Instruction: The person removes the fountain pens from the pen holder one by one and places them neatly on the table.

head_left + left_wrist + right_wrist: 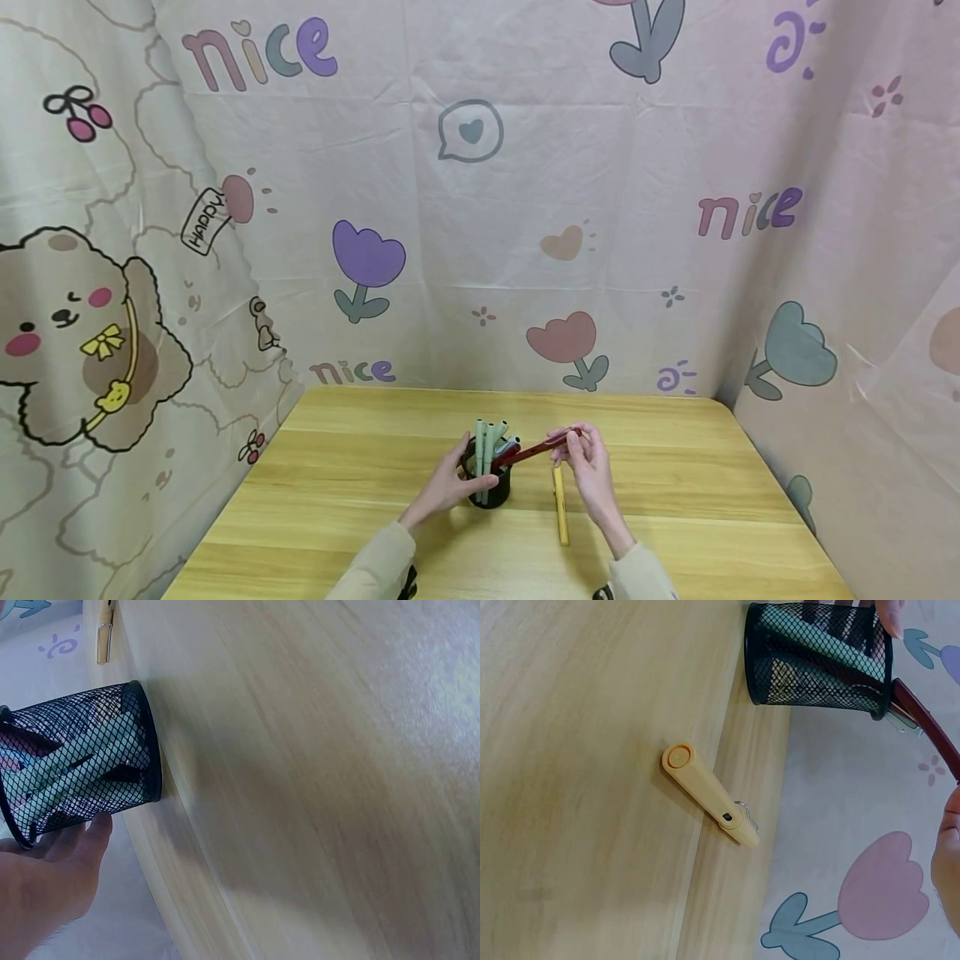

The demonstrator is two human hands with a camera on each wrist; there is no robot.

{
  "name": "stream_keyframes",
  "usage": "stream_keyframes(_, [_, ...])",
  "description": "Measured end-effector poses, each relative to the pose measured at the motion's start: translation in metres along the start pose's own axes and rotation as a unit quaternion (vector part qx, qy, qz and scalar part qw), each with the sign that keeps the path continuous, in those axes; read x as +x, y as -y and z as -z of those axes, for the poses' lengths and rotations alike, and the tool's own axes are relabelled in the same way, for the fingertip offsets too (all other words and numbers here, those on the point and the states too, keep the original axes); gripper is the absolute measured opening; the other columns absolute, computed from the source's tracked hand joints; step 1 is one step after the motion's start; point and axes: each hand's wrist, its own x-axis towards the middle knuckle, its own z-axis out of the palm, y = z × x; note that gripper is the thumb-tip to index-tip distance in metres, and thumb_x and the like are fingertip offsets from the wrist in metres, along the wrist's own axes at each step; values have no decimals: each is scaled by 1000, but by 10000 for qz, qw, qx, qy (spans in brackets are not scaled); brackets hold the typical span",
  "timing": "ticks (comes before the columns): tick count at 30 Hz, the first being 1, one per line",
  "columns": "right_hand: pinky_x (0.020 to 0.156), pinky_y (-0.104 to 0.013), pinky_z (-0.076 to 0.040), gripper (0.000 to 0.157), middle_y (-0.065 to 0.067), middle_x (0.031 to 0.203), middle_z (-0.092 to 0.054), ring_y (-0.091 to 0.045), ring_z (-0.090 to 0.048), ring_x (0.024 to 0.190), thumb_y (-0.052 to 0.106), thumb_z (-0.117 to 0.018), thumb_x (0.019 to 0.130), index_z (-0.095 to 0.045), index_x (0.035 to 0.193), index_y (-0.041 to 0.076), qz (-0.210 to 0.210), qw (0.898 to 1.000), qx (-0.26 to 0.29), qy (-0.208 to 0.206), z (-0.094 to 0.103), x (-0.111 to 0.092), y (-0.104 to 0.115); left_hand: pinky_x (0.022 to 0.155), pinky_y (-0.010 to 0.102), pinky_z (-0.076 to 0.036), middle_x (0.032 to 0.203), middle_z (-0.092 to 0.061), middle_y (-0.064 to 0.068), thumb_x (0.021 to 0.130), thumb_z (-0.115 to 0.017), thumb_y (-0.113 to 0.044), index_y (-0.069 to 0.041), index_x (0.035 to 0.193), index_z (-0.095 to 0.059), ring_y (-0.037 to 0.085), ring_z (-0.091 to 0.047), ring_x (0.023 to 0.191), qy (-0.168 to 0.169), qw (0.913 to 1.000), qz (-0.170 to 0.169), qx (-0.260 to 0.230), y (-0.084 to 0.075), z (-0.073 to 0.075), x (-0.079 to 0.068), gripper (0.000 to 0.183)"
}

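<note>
A black mesh pen holder (pixel 501 493) stands on the table, with my left hand (pixel 447 483) holding it by the left side. The thumb crosses its front, and the other fingers are mostly hidden behind it. Several pale green pens (pixel 489 442) and some darker ones stick out of the top. To the right, my right hand (pixel 588 465) grips one end of a dark red pen (pixel 538 450). That pen slants down to the left, its lower end at the holder's rim, as the right wrist view also shows (pixel 928 727).
A yellow pen (pixel 561 508) with a metal clip lies on the wooden table (pixel 337 492), below the right hand and right of the holder. A printed cloth (pixel 480 217) hangs behind the table's far edge and along both sides.
</note>
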Motion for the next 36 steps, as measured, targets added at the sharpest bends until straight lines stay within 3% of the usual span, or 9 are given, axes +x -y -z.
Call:
stream_keyframes(4, [65,-22,-59,13,-8,109,-74,-10,-66,77,9,-35,109,-40,119,3,132,9995,256,104,4,0,-1,116,70,-29,165,-19,27,86,-79,-44,0,160,-15,52,-24,149,-7,10000,1,-18,0,0,0,107])
stream_keyframes(7, [67,-22,-59,12,-8,109,-75,-10,-67,78,10,-32,110,-39,119,8,168,9991,350,158,8,0,-2,116,69,-30,165,-19,27,86,-78,-45,-1,161,-15,51,-24,149,-9,10000,20,-24,0,0,-1,107])
stream_keyframes(19, [70,-25,-62,14,-7,105,-77,-12,-70,75,20,-31,111,-33,121,10,-135,9977,612,-259,17,-3,2,114,67,-35,166,-17,26,87,-77,-44,-2,161,-14,52,-25,149,9,9999,60,-125,-1,-1,-2,105])
stream_keyframes(24, [71,-23,-61,16,-2,104,-76,-9,-69,74,10,-40,108,-34,122,13,-317,9977,470,-383,21,-4,2,115,68,-33,166,-18,26,87,-77,-44,-3,161,-15,52,-24,150,13,9998,78,-168,1,-1,-1,106])
stream_keyframes(28, [70,-23,-61,23,0,103,-76,-7,-68,72,0,-50,103,-38,121,8,-514,9973,268,-456,23,-6,2,115,67,-34,166,-17,26,87,-78,-42,-2,161,-14,51,-22,150,16,9996,69,-282,1,-1,0,106])
stream_keyframes(33, [68,-22,-61,14,-3,99,-76,-6,-67,69,-2,-57,99,-50,110,-8,-747,9957,-13,-549,28,-8,1,114,66,-36,166,-16,27,87,-78,-40,-2,161,-14,51,-23,150,25,9994,58,-343,-1,0,0,105])
stream_keyframes(36, [65,-21,-60,18,-6,97,-77,-6,-67,69,-1,-60,98,-54,108,-14,-935,9931,-169,-685,33,-9,-1,114,66,-37,166,-17,27,87,-79,-39,-2,161,-14,52,-24,149,17,9994,51,-341,-2,0,0,105])
